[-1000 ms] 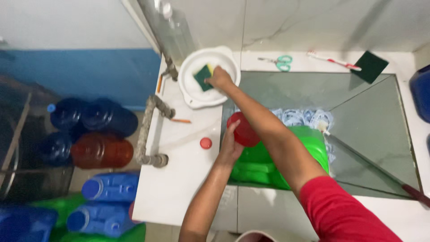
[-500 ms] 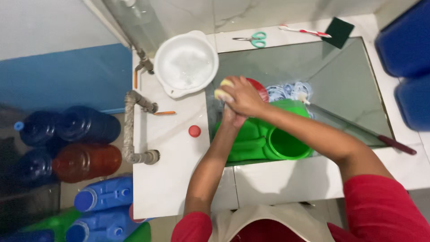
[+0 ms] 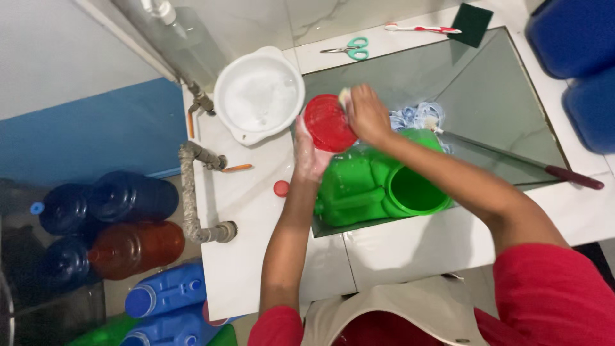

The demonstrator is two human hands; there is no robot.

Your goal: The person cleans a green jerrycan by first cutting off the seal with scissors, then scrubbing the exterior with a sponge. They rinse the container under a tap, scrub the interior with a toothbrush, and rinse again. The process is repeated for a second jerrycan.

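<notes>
Over the sink (image 3: 512,109): one red round lid (image 3: 327,122), gripped at its lower edge by the left hand (image 3: 309,154). Right hand (image 3: 366,114) closed on a pale sponge (image 3: 344,98), pressed against the lid's rim. Beneath: green jerrycan (image 3: 378,186), lying on its side. Just beside, on the counter (image 3: 250,256): white basin (image 3: 259,95) of suds, small red cap (image 3: 280,188).

Lid (image 3: 328,123) sitting between both hands over sink (image 3: 512,115), jug (image 3: 378,186) lying in sink just near of it; bowl (image 3: 259,95) resting on counter (image 3: 246,256) to the left, scissors (image 3: 349,47) lying far.
</notes>
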